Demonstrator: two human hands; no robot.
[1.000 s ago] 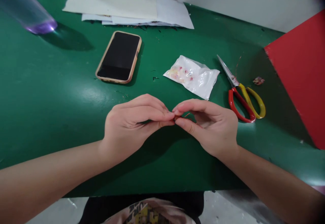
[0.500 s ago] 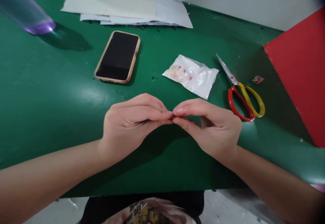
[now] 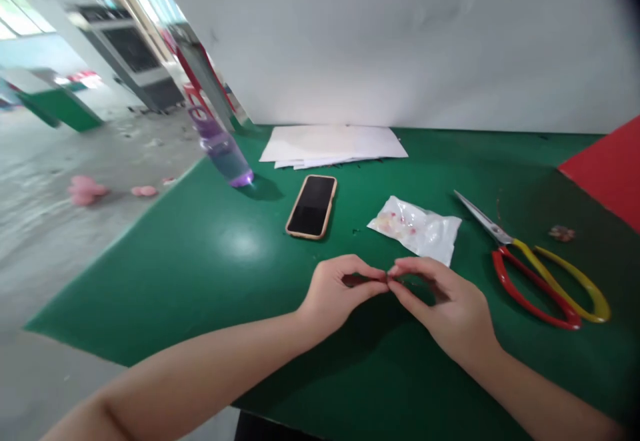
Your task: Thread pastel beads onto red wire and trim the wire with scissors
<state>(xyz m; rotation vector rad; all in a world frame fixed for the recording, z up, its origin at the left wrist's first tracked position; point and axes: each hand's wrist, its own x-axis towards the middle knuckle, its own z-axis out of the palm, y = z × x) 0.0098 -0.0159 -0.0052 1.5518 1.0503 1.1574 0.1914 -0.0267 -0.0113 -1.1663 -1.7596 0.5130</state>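
Observation:
My left hand (image 3: pixel 340 291) and my right hand (image 3: pixel 445 301) meet fingertip to fingertip just above the green table (image 3: pixel 210 254). Both pinch a tiny red thing (image 3: pixel 386 279) between thumb and forefinger; it is too small to name. A clear plastic bag (image 3: pixel 417 229) with small pink and yellow bits lies just beyond my right hand. Red-and-yellow scissors (image 3: pixel 535 267) lie to the right of my right hand, blades pointing away.
A phone (image 3: pixel 312 205) with a pinkish case lies face up beyond my left hand. A purple-tinted bottle (image 3: pixel 225 154) stands at the table's far left edge. White paper sheets (image 3: pixel 333 144) lie against the wall. A red board (image 3: pixel 607 167) leans at the far right, with a small pinkish scrap (image 3: pixel 561 233) near it.
The view has lifted and swung left, so the wall, floor and table's left edge now show. My hands keep the same pinch on the small red thing.

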